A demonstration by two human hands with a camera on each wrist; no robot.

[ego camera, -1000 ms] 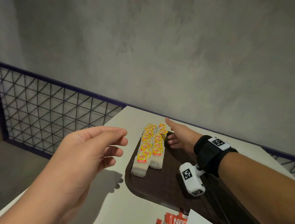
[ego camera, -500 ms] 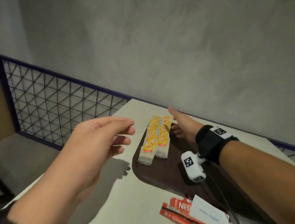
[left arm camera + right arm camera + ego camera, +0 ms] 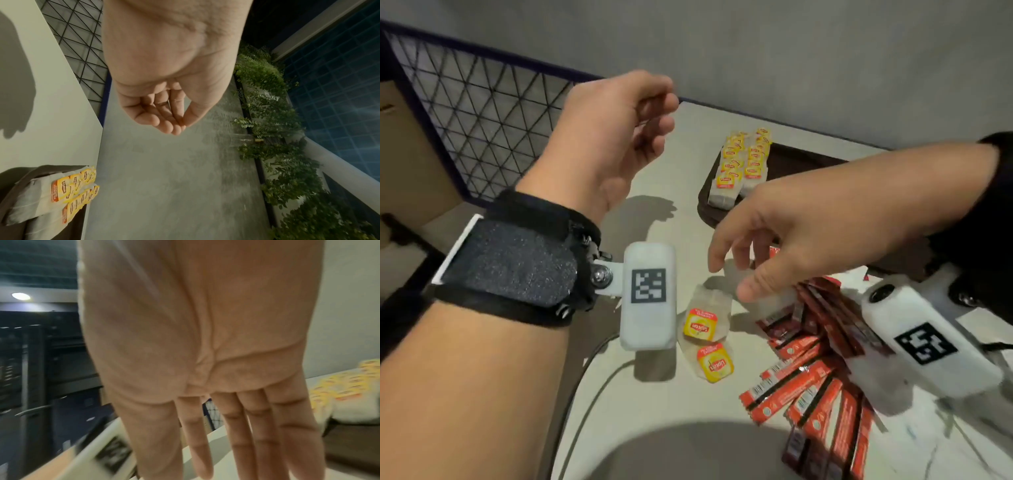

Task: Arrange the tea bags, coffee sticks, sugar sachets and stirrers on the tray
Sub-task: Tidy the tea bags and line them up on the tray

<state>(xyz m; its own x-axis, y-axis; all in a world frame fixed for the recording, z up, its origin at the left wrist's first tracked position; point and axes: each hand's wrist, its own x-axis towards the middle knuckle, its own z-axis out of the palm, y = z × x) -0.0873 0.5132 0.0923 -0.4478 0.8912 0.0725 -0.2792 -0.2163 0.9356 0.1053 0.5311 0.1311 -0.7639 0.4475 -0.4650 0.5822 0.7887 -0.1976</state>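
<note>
The white table (image 3: 654, 404) takes up most of the head view, with one dark brown tray (image 3: 787, 161) up at 1 o'clock. On the tray's left end you've got two neat rows of tea bags (image 3: 743, 164), yellow tags up; they overlap too much to count. Your right hand (image 3: 801, 233) hangs over the middle of the table, fingers straight and spread, holding nothing. Your left hand (image 3: 606, 137) floats at 11 o'clock, fingers loosely curled with the thumb near them, also empty. A fan of red coffee sticks (image 3: 815, 370) sits at 5 o'clock, print too blurry to read. Two loose tea bags (image 3: 705, 329), tags reading "Lipton", lie just below your right fingertips, toward 6 o'clock, not touched.
</note>
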